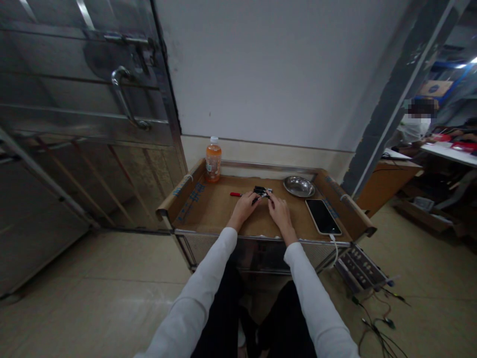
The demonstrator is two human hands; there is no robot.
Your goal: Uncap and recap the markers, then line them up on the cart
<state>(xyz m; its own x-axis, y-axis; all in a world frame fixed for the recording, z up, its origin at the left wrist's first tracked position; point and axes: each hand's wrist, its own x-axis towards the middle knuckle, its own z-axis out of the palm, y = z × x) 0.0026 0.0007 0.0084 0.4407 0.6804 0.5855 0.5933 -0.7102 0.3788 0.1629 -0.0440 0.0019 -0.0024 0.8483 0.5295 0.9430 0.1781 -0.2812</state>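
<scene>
My left hand [245, 207] is closed over the cardboard-lined cart top, its fingertips pinching one end of a slim black-and-silver pen-like piece [262, 196]. From the other side, my right hand [279, 210] has its fingertips closed on the same piece. Just beyond my fingers lie several small black pen-like things [260, 189], too small to tell apart. A red stick-shaped thing [235, 194] pokes out left of my left hand, its far end hidden by the pile and hand. To the right of my right hand is a round metal dish [298, 186].
A bottle of orange drink [213, 161] stands at the cart's back left corner. On the right lies a phone [322, 217] with a white cable [335, 248] over the front edge. Cardboard flaps [345, 204] line the cart's sides. A metal door [93, 89] is left; a person sits far right.
</scene>
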